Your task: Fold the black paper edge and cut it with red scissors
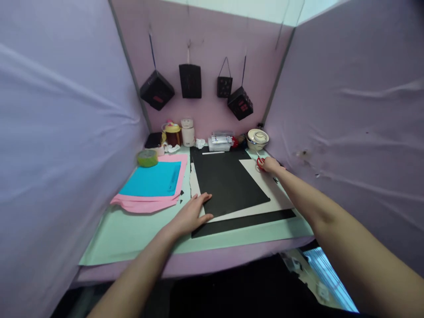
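Observation:
My left hand (192,214) lies flat with fingers apart, its fingertips on the near left corner of a black sheet (232,183). That sheet sits at a slant over a white sheet (276,194), with a strip of another black sheet (245,223) showing below. Over at the far right of the papers, my right hand (271,164) is closed on the red handles of a pair of scissors (260,161). The blades point away from me, toward the back of the table.
Blue sheets (150,179) on pink sheets (145,206) lie at left, beside a green tape roll (147,158). Along the back stand a yellow-lidded jug (172,134), a white bottle (188,132), a clear box (219,143) and lidded bowls (257,139). Black boxes (157,90) hang above.

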`<act>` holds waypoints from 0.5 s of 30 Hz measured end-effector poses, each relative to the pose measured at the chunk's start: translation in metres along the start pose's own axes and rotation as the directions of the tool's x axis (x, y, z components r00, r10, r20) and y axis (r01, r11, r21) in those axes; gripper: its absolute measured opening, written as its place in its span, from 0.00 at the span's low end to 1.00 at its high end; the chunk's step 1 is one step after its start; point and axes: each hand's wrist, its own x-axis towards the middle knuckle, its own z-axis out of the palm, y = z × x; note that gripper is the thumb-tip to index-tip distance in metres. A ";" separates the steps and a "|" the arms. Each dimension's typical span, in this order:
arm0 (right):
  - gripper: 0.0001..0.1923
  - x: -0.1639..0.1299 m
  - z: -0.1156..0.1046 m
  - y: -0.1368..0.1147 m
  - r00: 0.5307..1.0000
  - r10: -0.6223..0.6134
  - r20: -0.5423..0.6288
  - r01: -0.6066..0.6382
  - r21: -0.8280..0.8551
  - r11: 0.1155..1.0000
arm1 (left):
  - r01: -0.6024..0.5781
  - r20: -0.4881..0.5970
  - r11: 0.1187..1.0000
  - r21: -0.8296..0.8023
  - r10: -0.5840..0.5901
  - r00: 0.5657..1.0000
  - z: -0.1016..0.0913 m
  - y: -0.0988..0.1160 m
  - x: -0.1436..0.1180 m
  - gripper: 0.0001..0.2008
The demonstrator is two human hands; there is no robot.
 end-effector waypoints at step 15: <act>0.14 -0.183 0.001 -0.068 0.773 -0.623 0.117 0.265 0.833 0.485 | -0.521 0.094 0.854 0.011 0.518 0.850 -0.011 0.145 -0.035 0.22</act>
